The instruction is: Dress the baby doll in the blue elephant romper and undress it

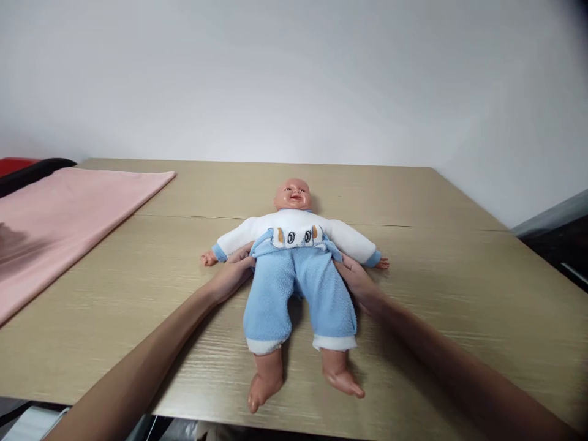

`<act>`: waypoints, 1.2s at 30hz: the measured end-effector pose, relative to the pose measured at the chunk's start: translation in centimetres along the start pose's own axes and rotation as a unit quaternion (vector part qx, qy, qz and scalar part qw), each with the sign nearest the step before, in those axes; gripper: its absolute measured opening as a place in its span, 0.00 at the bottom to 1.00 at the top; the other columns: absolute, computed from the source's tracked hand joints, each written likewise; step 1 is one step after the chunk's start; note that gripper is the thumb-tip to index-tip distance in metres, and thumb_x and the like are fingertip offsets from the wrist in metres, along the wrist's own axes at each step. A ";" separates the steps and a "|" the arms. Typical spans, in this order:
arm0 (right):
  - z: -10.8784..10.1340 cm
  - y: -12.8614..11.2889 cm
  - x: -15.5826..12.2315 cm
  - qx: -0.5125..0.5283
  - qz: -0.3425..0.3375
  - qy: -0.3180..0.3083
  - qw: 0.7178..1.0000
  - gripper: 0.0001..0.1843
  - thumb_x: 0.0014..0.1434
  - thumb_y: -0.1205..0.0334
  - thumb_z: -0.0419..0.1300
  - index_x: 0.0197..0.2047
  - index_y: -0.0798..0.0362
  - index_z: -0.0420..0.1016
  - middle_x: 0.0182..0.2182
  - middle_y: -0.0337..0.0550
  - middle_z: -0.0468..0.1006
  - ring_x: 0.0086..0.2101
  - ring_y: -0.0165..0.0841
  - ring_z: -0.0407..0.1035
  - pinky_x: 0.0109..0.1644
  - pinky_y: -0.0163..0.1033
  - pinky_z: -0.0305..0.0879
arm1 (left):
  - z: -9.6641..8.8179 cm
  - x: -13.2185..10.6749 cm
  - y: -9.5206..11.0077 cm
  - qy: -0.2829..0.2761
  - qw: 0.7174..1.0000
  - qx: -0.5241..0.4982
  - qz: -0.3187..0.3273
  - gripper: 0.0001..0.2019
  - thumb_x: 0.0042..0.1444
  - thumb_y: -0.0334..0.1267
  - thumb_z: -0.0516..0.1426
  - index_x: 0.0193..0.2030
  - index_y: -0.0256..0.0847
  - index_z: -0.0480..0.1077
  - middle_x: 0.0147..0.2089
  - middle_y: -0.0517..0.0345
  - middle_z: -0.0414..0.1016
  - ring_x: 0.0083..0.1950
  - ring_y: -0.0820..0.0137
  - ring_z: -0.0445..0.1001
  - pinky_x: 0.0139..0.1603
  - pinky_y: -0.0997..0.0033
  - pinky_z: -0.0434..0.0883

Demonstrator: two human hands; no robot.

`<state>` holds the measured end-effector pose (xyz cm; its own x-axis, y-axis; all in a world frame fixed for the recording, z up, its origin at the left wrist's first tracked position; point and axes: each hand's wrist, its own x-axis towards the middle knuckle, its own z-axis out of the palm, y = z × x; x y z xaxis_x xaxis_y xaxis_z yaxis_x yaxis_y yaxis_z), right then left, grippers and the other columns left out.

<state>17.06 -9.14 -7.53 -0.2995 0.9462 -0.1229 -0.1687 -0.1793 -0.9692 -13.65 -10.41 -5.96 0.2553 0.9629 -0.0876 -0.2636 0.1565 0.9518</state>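
Observation:
A baby doll (294, 196) lies on its back on the wooden table, head away from me and bare feet toward me. It wears a white top (346, 236) with blue cuffs and fleecy light blue trousers (269, 300) with white hems. Eyes and brown ear shapes decorate a white patch across the waist. My left hand (233, 272) is closed on the trousers' side at the left of the waist. At the opposite side, my right hand (359, 282) is closed on the blue cloth too. Some fingertips are hidden by the fabric.
A pink cloth (87, 208) lies flat along the table's left side, by a black and red object (37, 166) at the back left. The wooden table (436, 343) reaches a pale wall. Dark items stand beyond its right edge.

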 end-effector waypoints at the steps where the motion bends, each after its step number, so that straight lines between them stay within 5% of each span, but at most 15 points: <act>1: -0.3 -0.1 0.1 -0.006 -0.007 0.001 1.000 0.26 0.57 0.36 0.76 0.53 0.41 0.86 0.50 0.40 0.90 0.54 0.47 0.81 0.64 0.50 0.76 | -0.2 0.1 0.0 0.003 1.000 -0.003 0.005 0.19 0.48 0.31 0.62 0.48 0.41 0.79 0.47 0.55 0.82 0.51 0.60 0.76 0.55 0.64 0.70; 5: -1.4 -1.0 0.5 -0.022 -0.034 -0.007 0.999 0.18 0.55 0.45 0.74 0.45 0.45 0.88 0.44 0.42 0.90 0.51 0.51 0.81 0.64 0.55 0.74 | -1.1 0.3 0.0 -0.017 0.999 -0.003 0.028 0.11 0.46 0.33 0.58 0.38 0.41 0.75 0.41 0.57 0.76 0.45 0.61 0.70 0.49 0.64 0.68; 9: -1.6 -2.2 0.2 -0.022 -0.066 -0.026 0.997 0.17 0.56 0.46 0.69 0.43 0.46 0.86 0.46 0.44 0.88 0.54 0.52 0.78 0.66 0.55 0.71 | -1.6 0.1 0.2 -0.008 0.994 0.071 0.084 0.06 0.59 0.39 0.65 0.37 0.42 0.73 0.36 0.62 0.67 0.40 0.65 0.64 0.44 0.67 0.63; 14: -0.7 -3.9 0.0 -0.170 -0.129 -0.035 0.976 0.18 0.63 0.44 0.71 0.49 0.45 0.82 0.46 0.42 0.82 0.49 0.45 0.75 0.61 0.49 0.70 | -1.7 0.1 1.2 0.009 0.973 0.157 0.168 0.15 0.62 0.50 0.72 0.43 0.42 0.79 0.53 0.52 0.77 0.57 0.59 0.72 0.60 0.65 0.67; 17: 0.2 -5.0 1.2 -0.247 -0.138 -0.035 0.959 0.21 0.61 0.41 0.75 0.49 0.46 0.83 0.47 0.44 0.82 0.51 0.46 0.75 0.62 0.49 0.70 | -1.8 0.9 1.9 0.008 0.985 0.109 0.131 0.16 0.63 0.51 0.73 0.48 0.44 0.79 0.52 0.54 0.79 0.55 0.60 0.74 0.59 0.66 0.68; 22: 1.3 -5.2 4.5 -0.174 -0.121 -0.020 0.977 0.22 0.64 0.38 0.69 0.50 0.46 0.83 0.49 0.45 0.86 0.55 0.46 0.77 0.63 0.48 0.72 | -2.2 2.9 2.4 -0.040 0.999 0.024 0.006 0.18 0.62 0.52 0.73 0.48 0.43 0.77 0.42 0.59 0.76 0.42 0.67 0.72 0.46 0.70 0.68; 26: 0.3 -4.0 5.1 -0.217 -0.108 -0.001 0.970 0.22 0.63 0.38 0.69 0.48 0.47 0.82 0.47 0.44 0.86 0.51 0.45 0.77 0.60 0.48 0.73 | -3.1 3.3 3.0 -0.068 0.984 0.166 0.005 0.19 0.65 0.56 0.68 0.45 0.40 0.79 0.40 0.57 0.76 0.41 0.64 0.71 0.46 0.66 0.69; 29: -1.6 -3.4 3.7 -0.266 -0.103 -0.018 0.958 0.19 0.63 0.40 0.69 0.40 0.48 0.82 0.39 0.43 0.83 0.44 0.45 0.76 0.57 0.49 0.73 | -4.3 2.4 3.4 -0.096 0.950 0.296 0.035 0.17 0.68 0.54 0.65 0.46 0.41 0.81 0.44 0.55 0.80 0.50 0.57 0.76 0.57 0.61 0.72; 32: -3.5 -2.9 1.8 -0.315 -0.108 -0.033 0.942 0.16 0.60 0.44 0.70 0.38 0.47 0.82 0.41 0.44 0.83 0.47 0.49 0.76 0.62 0.53 0.71 | -5.2 1.5 3.2 -0.121 0.924 0.361 0.041 0.21 0.62 0.48 0.69 0.59 0.44 0.80 0.60 0.50 0.83 0.69 0.47 0.73 0.75 0.52 0.66; 36: -3.6 -1.2 0.4 -0.270 -0.094 -0.007 0.958 0.18 0.60 0.44 0.71 0.48 0.44 0.82 0.48 0.44 0.85 0.55 0.50 0.76 0.69 0.55 0.68 | -4.4 1.1 1.8 -0.092 0.948 0.300 0.049 0.26 0.60 0.47 0.71 0.64 0.45 0.78 0.68 0.48 0.81 0.75 0.45 0.71 0.78 0.48 0.63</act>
<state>20.52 -7.58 -7.13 -0.3241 0.9439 0.0638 0.2890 0.1630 -0.9433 -17.97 -8.07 -5.60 0.4298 0.9029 0.0099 0.2684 -0.1383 0.9533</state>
